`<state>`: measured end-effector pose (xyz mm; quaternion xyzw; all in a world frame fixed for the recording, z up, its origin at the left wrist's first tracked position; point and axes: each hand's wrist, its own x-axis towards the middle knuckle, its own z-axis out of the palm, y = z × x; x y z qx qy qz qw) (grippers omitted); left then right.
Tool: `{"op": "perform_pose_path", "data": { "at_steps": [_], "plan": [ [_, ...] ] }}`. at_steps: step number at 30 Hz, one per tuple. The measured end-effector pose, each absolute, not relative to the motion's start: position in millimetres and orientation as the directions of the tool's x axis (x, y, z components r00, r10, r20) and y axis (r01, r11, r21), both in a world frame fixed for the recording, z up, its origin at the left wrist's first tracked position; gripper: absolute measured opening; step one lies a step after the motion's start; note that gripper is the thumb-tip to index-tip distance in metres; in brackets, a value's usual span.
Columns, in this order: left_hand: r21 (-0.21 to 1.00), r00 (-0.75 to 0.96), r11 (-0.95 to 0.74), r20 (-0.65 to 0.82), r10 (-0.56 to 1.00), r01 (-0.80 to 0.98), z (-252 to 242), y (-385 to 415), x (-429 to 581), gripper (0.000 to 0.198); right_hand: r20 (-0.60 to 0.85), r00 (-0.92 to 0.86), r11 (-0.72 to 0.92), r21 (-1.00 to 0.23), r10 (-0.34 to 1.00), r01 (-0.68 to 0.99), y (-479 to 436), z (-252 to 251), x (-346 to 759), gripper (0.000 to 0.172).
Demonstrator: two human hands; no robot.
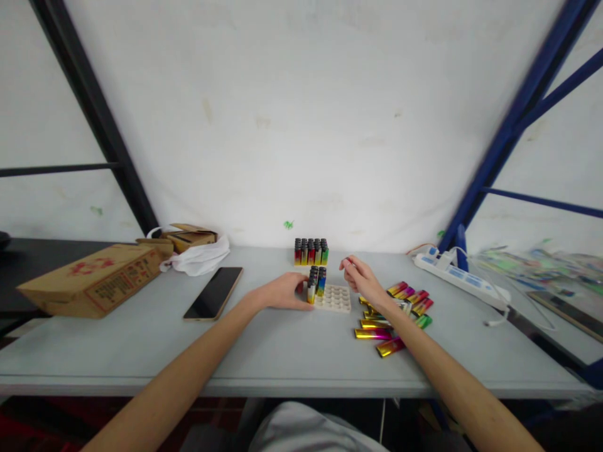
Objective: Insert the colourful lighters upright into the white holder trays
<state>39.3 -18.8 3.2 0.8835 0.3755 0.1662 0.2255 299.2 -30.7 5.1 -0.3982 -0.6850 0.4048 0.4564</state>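
Observation:
A pale tray with round holes [336,299] lies on the table in front of me. Several cigarette lighters [321,282] stand upright in its left part, while the holes to the right hold none. My left hand [286,290] is wrapped round the tray's left end, thumb at the front and fingers behind. Just above the tray's right side, my right hand [360,278] has its fingers curled together; whatever they hold, if anything, is too small to make out. Beneath and beside the right forearm lies a loose pile of shiny coloured lighters [374,334].
Behind the tray, a block of upright lighters [311,252] stands near the wall. A phone [214,293], a cardboard box [94,279] and a white bag [201,257] are on the left. A power strip [461,279] with cables lies at the right.

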Motion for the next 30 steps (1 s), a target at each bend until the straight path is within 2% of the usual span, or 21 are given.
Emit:
{"op": "perform_pose_path", "data": {
  "at_steps": [5, 9, 16, 24, 30],
  "plan": [
    [0.522, 0.665, -0.611, 0.106, 0.739, 0.596, 4.8, -19.3, 39.5, 0.05, 0.456, -0.163, 0.48, -0.771, 0.875, 0.42, -31.7, -0.9, 293.1, 0.052],
    [0.545, 0.665, -0.609, 0.121, 0.737, 0.576, 4.4, -19.2, 39.0, 0.051, 0.481, -0.13, 0.474, -0.714, 0.867, 0.516, -33.0, -2.9, 289.5, 0.048],
    [0.487, 0.665, -0.624, 0.113, 0.738, 0.61, 5.2, -19.2, 39.8, 0.05, 0.452, -0.195, 0.479, -0.686, 0.87, 0.547, -37.9, -0.7, 285.6, 0.033],
    [0.482, 0.664, -0.626, 0.114, 0.739, 0.613, 4.3, -19.0, 40.0, 0.049, 0.423, -0.225, 0.471, -0.675, 0.878, 0.568, -39.6, -1.0, 283.4, 0.028],
    [0.531, 0.658, -0.614, 0.133, 0.742, 0.585, 2.7, -18.4, 39.5, 0.05, 0.435, -0.227, 0.481, -0.668, 0.871, 0.568, -38.2, -2.1, 284.4, 0.028]
  ]
}}
